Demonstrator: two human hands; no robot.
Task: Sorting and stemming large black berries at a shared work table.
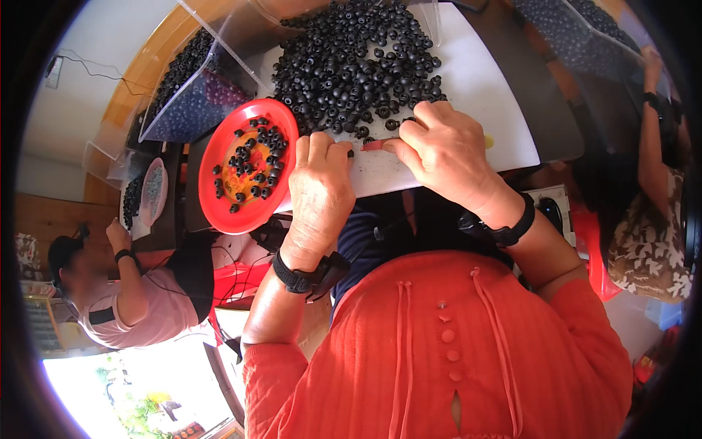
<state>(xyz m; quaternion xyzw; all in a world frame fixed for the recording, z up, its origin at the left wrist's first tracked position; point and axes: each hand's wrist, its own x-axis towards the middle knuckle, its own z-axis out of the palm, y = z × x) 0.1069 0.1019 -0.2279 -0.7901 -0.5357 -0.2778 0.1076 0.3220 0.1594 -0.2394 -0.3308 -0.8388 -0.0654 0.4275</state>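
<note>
On the white board [493, 80] lie round, holed beads [340, 69].

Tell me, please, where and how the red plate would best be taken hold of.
The red plate is probably best gripped by its rim from the lower left, thumb above, fingers below: loose black beads lie inside, so keep it level, and the left hand crowds its right edge.

From the left of two cameras on my head, a wide fisheye view looks down at my fingers [319, 148] and the dark table [559, 121], close by, straight edges bending toward its rim.
</note>
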